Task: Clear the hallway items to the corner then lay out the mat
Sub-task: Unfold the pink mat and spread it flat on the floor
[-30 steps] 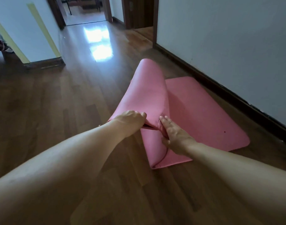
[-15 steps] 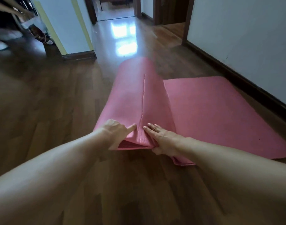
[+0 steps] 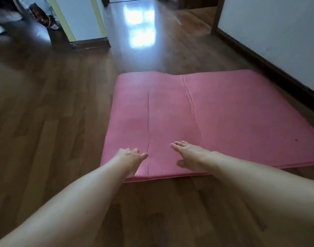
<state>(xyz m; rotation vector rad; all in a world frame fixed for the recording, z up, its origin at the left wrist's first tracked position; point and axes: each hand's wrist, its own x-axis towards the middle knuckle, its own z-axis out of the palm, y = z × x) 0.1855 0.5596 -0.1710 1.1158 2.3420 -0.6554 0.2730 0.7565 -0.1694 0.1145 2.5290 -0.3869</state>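
Head view, hallway with wood floor [image 3: 51, 125].

Left forearm: entering from 7 o'clock, extended toward centre. Left hand [image 3: 130, 157]: palm down, fingers loosely spread, nothing held; resting at or just above the near-left corner of the mat, contact not certain.

Mat [image 3: 224, 111]: pink, flat on the floor, filling centre to 3 o'clock; two lengthwise creases, one running from between the hands toward 12 o'clock, the other slanting toward 1 o'clock; near edge showing what looks like more than one layer; small dark speck near the 3 o'clock edge.

Right forearm: entering from 4 o'clock, extended toward centre. Right hand [image 3: 188, 154]: palm down, fingers straight and together, thumb out to the side, nothing held; over the mat's near edge, just right of the first crease, contact again not certain.

At 10–11 o'clock: blurred items [image 3: 44, 16] on the floor beside a wall end [image 3: 81, 16] with yellow-green edging; kind not discernible, no legible writing.

At 12 o'clock: bright reflection [image 3: 140, 24] on the floor.

At 2–3 o'clock: white wall [image 3: 277, 32] with dark baseboard [image 3: 270, 65], near the mat's far-right corner.
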